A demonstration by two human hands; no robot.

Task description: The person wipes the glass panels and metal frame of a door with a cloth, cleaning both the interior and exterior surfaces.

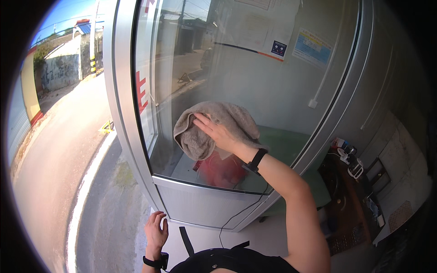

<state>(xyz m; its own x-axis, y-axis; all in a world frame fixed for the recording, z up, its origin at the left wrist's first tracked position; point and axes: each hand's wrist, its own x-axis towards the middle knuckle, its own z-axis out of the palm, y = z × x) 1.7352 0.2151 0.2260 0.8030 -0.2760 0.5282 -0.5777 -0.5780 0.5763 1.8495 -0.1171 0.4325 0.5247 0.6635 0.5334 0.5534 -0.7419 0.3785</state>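
A grey-brown terry towel [235, 117] lies bunched against the glass pane [259, 85] of an aluminium-framed door. My right hand [220, 133] is spread flat on the towel and presses it to the lower half of the pane. Part of the towel folds over at the left, and the fingertips rest by that fold. My left hand [156, 229] is low on the left, near the bottom corner of the door frame [123, 102]. It is empty, with the fingers loosely bent and the thumb apart. Each wrist wears a black band.
Below the pane sits a metal panel [205, 204]. Behind the glass show a red item [223, 170] and a green surface [290, 136]. A cluttered brown desk [355, 201] stands at right. A thin black cable [235, 215] runs from my torso. Outside at left is a sunlit road [58, 146].
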